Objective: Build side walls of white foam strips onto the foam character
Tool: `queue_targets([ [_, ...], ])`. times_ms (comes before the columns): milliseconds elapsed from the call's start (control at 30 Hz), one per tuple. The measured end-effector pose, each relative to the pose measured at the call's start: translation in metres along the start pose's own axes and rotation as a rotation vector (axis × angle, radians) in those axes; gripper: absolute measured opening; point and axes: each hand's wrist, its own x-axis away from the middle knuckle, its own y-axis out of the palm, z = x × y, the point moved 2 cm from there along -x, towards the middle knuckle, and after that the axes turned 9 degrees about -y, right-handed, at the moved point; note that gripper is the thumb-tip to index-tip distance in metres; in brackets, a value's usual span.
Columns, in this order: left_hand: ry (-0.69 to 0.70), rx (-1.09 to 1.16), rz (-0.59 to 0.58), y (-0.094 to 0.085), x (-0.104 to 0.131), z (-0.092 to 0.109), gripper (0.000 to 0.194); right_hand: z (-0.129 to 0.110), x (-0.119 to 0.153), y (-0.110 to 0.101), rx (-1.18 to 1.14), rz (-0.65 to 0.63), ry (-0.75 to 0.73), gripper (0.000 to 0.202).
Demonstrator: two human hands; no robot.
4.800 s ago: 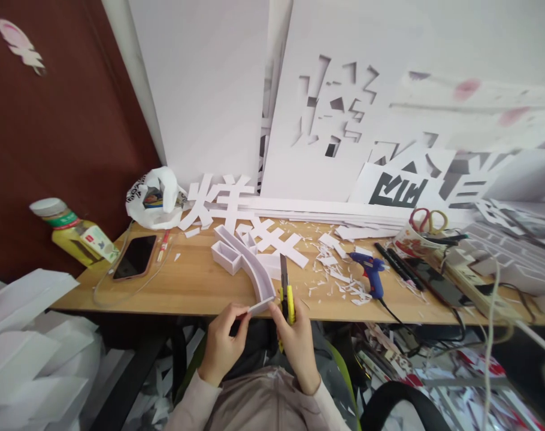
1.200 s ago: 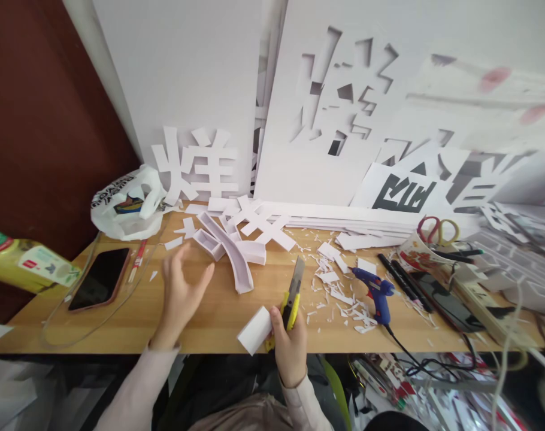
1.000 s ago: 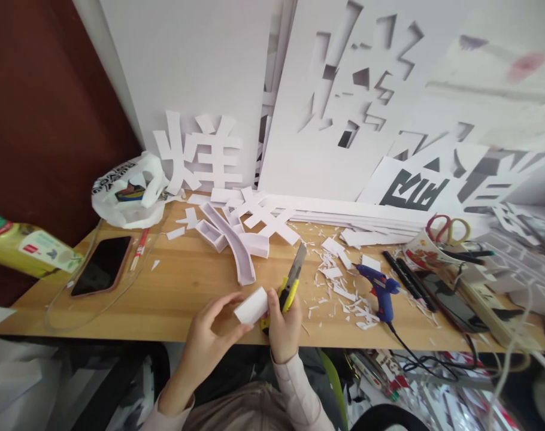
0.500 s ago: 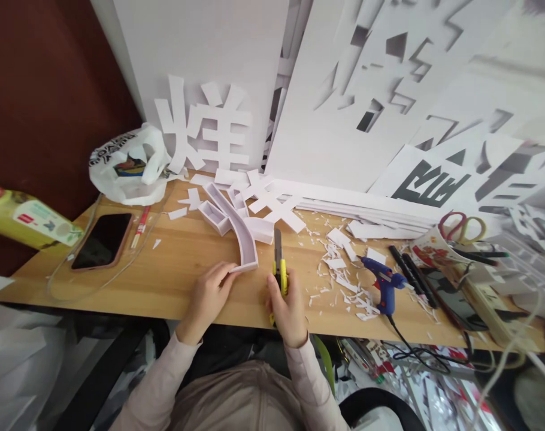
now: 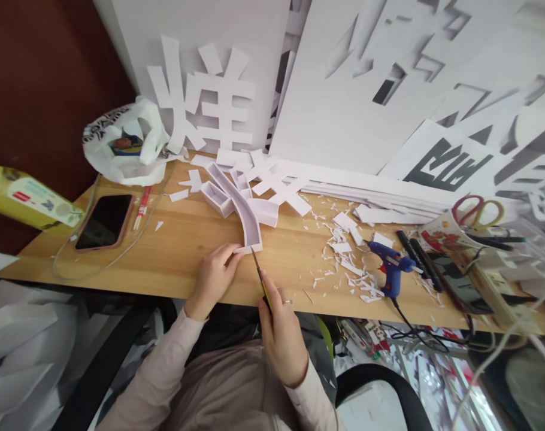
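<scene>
My left hand (image 5: 215, 276) pinches the near end of a white foam-board character (image 5: 251, 222), a curved, hollow piece with raised side walls that lies on the desk. My right hand (image 5: 282, 335) is wrapped round a yellow utility knife (image 5: 265, 293). Its blade points away from me, and the tip is at the right corner of the character's near end; whether it touches the board I cannot tell. Flat white cut-out strokes (image 5: 284, 194) lie against the character's far side. Most of the knife's handle is hidden by my fingers.
A blue glue gun (image 5: 393, 266) with a cord lies to the right, beside white scraps (image 5: 356, 272) and black markers (image 5: 416, 257). Scissors (image 5: 477, 212) stand in a cup. A phone (image 5: 105, 221), red pen (image 5: 141, 208) and plastic bag (image 5: 129, 140) are on the left. Large white boards (image 5: 335, 120) lean behind.
My right hand has turned the knife and brought its blade leftward to the character's near end. My left hand keeps its hold there. The whole view has shifted slightly.
</scene>
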Motion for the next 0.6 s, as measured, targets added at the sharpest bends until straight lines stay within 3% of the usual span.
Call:
queue_targets([
  [200,0.043,0.017,0.013,-0.0017,0.0006,0.0002,0.018,-0.0023,0.0012,0.0029,0.01,-0.054,0.026,0.053],
  [600,0.072,0.002,0.022,-0.0023,-0.0004,0.0009,0.014,-0.0057,0.0026,0.0063,0.048,-0.041,0.019,0.053],
])
